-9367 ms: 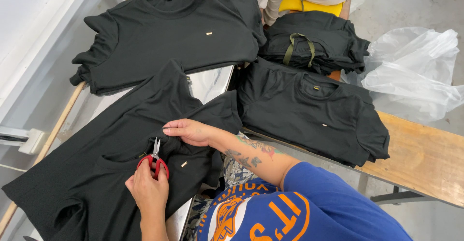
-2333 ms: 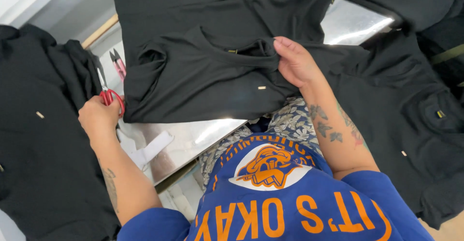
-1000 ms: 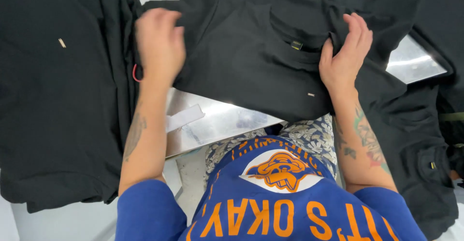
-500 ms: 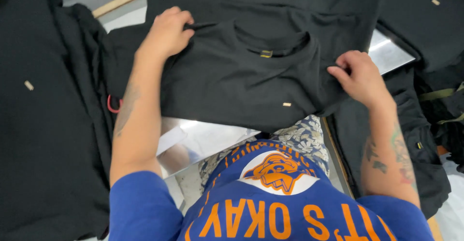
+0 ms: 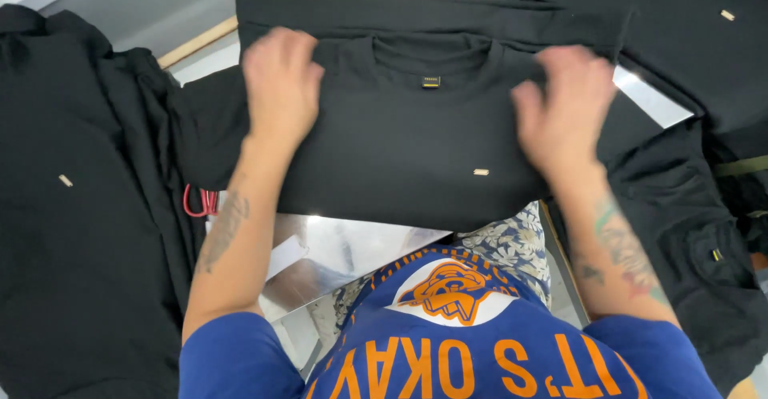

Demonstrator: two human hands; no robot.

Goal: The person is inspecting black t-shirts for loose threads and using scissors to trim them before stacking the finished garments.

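Bench (image 5: pixel 352 243): shiny, reflective metal sheet, bare only in a strip near the body; pale wooden rail along its far edge.
Side garments: dark cloth piled at left (image 5: pixel 72 207) and at right (image 5: pixel 704 63), crowding both ends.
Black T-shirt (image 5: pixel 416 135): soft matte knit, folded into a flat rectangle, centred on the bench, collar away from the body, small woven neck label and tiny pale chest tag showing; near edge straight.
Left hand (image 5: pixel 280 87): flat, palm down on the left shoulder area, holding nothing.
Right hand (image 5: pixel 564 111): blurred, fingers curled on the right side; grip on cloth cannot be told.
Scissors (image 5: pixel 200 201): red loop handles poking out beneath the shirt's left edge.
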